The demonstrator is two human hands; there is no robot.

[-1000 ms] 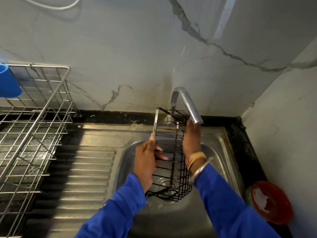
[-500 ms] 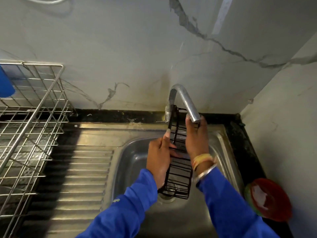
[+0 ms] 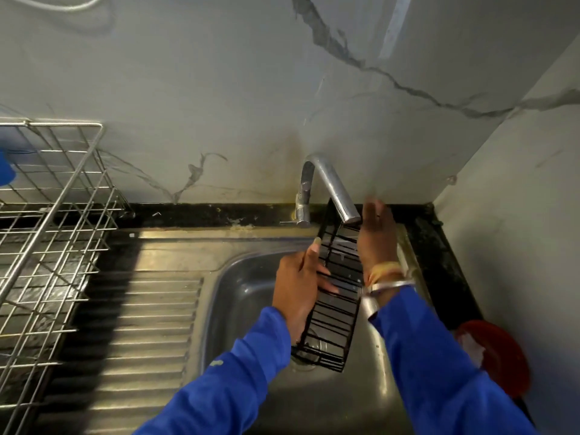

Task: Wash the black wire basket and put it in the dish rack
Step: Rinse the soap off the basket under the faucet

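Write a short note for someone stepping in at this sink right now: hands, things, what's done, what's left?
Left hand grips the black wire basket by its left edge, over the sink, under the faucet spout.
Right hand, blurred, fingers straight, lies against the basket's right side.
Dish rack stands left of the sink.
Done: basket is at the tap; running water cannot be made out.
Left: finish washing, then set the basket in the dish rack.

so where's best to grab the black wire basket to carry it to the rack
Grip the black wire basket by its long left edge, about mid-length, coming from the left, as the left hand does. It stands on end over the sink with the tap spout at its top, leaving that thin side rim free.
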